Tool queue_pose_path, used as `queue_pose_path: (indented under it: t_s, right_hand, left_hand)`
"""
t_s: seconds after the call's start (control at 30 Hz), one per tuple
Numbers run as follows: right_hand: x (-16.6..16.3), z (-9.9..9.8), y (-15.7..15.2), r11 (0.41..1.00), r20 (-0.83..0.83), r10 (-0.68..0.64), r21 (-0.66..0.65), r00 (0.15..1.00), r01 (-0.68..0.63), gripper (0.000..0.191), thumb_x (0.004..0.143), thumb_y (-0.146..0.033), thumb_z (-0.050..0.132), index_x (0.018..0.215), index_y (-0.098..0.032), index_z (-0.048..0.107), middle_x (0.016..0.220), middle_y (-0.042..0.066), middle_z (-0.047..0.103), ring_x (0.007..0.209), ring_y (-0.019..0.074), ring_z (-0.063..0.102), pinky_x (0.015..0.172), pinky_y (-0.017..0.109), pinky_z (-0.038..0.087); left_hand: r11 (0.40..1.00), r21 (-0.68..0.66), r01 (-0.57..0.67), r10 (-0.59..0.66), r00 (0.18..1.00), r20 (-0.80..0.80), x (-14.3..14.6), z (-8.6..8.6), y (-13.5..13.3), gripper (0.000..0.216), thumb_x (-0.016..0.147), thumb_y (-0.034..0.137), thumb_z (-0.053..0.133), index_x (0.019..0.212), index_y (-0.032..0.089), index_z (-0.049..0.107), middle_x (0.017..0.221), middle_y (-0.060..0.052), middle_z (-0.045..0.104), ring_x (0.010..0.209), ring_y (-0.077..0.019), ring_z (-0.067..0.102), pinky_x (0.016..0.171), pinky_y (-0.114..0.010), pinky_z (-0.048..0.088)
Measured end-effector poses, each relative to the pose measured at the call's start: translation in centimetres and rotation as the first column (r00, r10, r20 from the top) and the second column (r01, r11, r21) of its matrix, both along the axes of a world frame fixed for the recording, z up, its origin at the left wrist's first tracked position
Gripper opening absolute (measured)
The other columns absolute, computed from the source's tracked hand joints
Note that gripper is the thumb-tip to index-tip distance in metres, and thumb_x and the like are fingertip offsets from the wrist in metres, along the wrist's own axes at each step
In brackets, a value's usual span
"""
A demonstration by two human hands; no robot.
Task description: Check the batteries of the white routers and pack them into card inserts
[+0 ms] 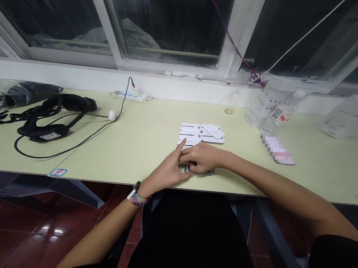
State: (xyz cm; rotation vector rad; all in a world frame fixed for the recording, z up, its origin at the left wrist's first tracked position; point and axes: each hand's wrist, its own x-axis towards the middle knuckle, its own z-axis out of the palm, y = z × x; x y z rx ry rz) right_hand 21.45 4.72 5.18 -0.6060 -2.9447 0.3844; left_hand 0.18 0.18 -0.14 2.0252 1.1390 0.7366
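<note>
Just below the middle of the frame, both hands meet at the near edge of the pale green bench (141, 148). The right hand (203, 157) lies curled, its fingers (192, 164) closed around a small stack of dark-faced cards (201, 171) that rests on the bench beneath it; only the stack's lower edge shows. The left hand (167, 171) comes in from the lower left, touching the right hand, with its index finger stretched up so the tip reaches the nearest of the white cards (201, 133), its other fingers loosely bent and gripping nothing that can be seen. Those white cards lie flat in a cluster just above the hands, one tilted across the others at the right. A beaded bracelet and watch (137, 195) sit on the left wrist. At the left of the frame lies a black headset (55, 116) with its cable looping over the bench, and a white power strip (130, 95) sits against the wall above it. At the upper right stand a clear plastic bottle (279, 114) and small white boxes (261, 108).
</note>
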Motion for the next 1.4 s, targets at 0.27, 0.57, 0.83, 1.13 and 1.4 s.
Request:
queue_pose_path:
  t_s: [0.27,0.57,0.83,1.13,1.4]
  right_hand:
    - [1.4,0.3,0.2,0.999,-0.257,-0.013,0.028,0.966,0.021,0.014,0.083,-0.014,0.055,0.088,-0.020,0.067,0.097,0.003,0.066,0.074,0.0154,0.053,0.064,0.030,0.035]
    - [3.5,-1.7,-2.1,0.984,-0.171,-0.086,0.140,0.982,0.110,0.026,0.106,-0.038,0.066,0.123,-0.021,0.076,0.115,0.011,0.067,0.093,0.0226,0.062,0.080,0.035,0.047]
    - [4.7,0.5,-3.2,0.964,-0.283,-0.179,0.144,0.942,0.226,0.025,0.090,-0.025,0.069,0.115,-0.023,0.068,0.106,0.007,0.066,0.090,0.0233,0.060,0.075,0.034,0.045]
    - [11.3,-0.6,-6.6,0.874,-0.421,-0.469,-0.099,0.776,0.475,0.034,0.084,-0.023,0.075,0.116,-0.028,0.064,0.114,0.007,0.073,0.100,0.0282,0.069,0.090,0.044,0.059]
    - [13.6,-3.8,-7.2,0.811,-0.463,-0.574,-0.206,0.675,0.548,0.040,0.085,-0.027,0.076,0.125,-0.029,0.067,0.116,0.005,0.077,0.105,0.0296,0.076,0.099,0.051,0.064]
  left_hand:
    - [0.998,0.038,0.044,-0.045,0.998,0.047,0.0,0.0,0.0,0.122,0.089,0.035,0.086,0.181,0.033,0.006,0.157,-0.016,0.064,0.143,-0.0378,0.065,0.119,-0.056,0.051]
    - [0.994,0.079,0.069,-0.074,0.996,0.053,0.1,0.0,0.1,0.118,0.091,0.036,0.085,0.181,0.030,0.009,0.145,-0.015,0.073,0.136,-0.0360,0.069,0.118,-0.055,0.051]
    - [0.995,0.080,0.057,-0.059,0.998,0.028,0.0,0.0,-0.1,0.118,0.089,0.032,0.086,0.180,0.032,0.011,0.144,-0.013,0.073,0.139,-0.0355,0.067,0.121,-0.054,0.048]
    - [0.990,0.122,0.070,-0.072,0.997,0.007,-0.1,-0.3,0.2,0.113,0.090,0.031,0.084,0.179,0.034,0.015,0.146,-0.012,0.072,0.140,-0.0356,0.065,0.123,-0.059,0.046]
    - [0.991,0.119,0.063,-0.061,0.998,-0.017,-0.3,-0.2,0.1,0.110,0.092,0.033,0.084,0.179,0.037,0.017,0.148,-0.010,0.070,0.141,-0.0351,0.063,0.124,-0.057,0.046]
